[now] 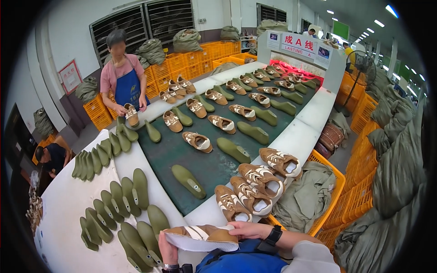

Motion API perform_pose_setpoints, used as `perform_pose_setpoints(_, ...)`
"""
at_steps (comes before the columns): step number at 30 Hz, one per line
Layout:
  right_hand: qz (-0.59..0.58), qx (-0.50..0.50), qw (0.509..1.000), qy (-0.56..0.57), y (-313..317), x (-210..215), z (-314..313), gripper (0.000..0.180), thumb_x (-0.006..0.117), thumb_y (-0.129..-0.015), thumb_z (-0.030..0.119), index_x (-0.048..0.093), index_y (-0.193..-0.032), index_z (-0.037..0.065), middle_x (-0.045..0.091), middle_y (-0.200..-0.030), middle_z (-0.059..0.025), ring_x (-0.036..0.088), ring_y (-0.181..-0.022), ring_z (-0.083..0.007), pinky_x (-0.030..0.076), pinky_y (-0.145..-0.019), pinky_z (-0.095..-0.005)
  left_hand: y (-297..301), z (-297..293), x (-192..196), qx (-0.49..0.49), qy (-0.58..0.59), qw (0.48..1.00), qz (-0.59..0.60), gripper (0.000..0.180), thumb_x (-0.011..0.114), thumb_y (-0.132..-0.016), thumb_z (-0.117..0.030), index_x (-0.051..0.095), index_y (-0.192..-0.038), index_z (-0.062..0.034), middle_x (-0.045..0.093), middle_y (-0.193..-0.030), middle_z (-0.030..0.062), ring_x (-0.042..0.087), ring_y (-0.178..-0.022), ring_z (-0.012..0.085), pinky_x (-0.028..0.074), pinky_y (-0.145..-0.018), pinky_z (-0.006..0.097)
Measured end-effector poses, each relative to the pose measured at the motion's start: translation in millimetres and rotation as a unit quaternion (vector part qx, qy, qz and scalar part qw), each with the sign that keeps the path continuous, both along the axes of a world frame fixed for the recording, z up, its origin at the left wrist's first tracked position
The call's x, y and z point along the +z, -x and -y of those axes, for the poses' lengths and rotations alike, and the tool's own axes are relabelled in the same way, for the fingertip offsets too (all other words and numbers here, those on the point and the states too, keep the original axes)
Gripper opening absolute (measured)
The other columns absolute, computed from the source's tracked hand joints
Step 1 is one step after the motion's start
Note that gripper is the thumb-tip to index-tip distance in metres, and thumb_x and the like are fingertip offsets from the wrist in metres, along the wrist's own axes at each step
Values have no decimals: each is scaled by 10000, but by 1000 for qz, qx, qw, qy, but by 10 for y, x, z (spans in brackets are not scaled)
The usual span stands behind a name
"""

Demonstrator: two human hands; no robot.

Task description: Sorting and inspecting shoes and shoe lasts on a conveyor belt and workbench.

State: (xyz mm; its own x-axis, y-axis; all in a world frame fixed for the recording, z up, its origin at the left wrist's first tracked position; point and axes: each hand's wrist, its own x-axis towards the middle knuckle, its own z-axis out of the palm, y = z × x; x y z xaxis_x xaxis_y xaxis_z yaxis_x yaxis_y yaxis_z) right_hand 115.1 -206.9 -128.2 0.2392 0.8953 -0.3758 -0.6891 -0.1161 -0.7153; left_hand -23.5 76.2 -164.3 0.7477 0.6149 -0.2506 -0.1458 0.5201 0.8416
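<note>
Hands grip one brown-and-white shoe upper [200, 236] at the near edge of the white table [63, 204]: left hand [167, 249] closed on its left end, right hand [248, 230] clamped over its right end. Green shoe lasts [129, 214] lie just left. Finished shoes [255, 182] crowd the conveyor belt [209, 168] beyond, on its near right.

Brown suede shoe upper with cream stripes and a white lining [202, 236], held on its side near the lower edge of the view, above the near end of the white bench [68, 200]; its open white underside faces down and its brown heel end lies to the right, toe end left
</note>
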Motion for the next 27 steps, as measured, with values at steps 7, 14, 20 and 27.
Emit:
perform_pose_setpoints(7,136,25,989,53,20,334,207,284,609,-871,172,526,-1099,24,574,-1006,11,515,-907,-44,436,-786,-204,-63,151,-204,-121,87,985,-88,397,353,-959,-416,419,-1193,-102,516,-1163,105,538,-1037,235,447,-869,414)
perform_pose_setpoints(14,155,25,984,85,-364,523,107,264,597,-878,167,523,-1102,50,561,-951,30,513,-854,-32,429,-755,-185,-262,152,-236,-141,102,982,-69,445,329,-965,-421,363,-1264,-93,487,-1220,119,522,-1074,238,440,-886,399)
perform_pose_setpoints(20,287,79,950,95,-1156,1155,-321,265,611,-869,175,536,-1092,52,556,-909,34,512,-793,-32,425,-682,-188,-478,240,-530,-129,29,986,-99,431,444,-945,-359,439,-1240,-45,577,-1107,99,565,-985,177,457,-857,314)
perform_pose_setpoints(27,567,147,808,59,-2071,1275,-1979,329,633,-845,215,552,-1080,0,589,-909,-3,548,-831,-63,460,-713,-241,-243,314,-944,-163,-316,897,-262,322,606,-820,-228,601,-1062,-16,657,-868,97,635,-785,199,500,-726,293)
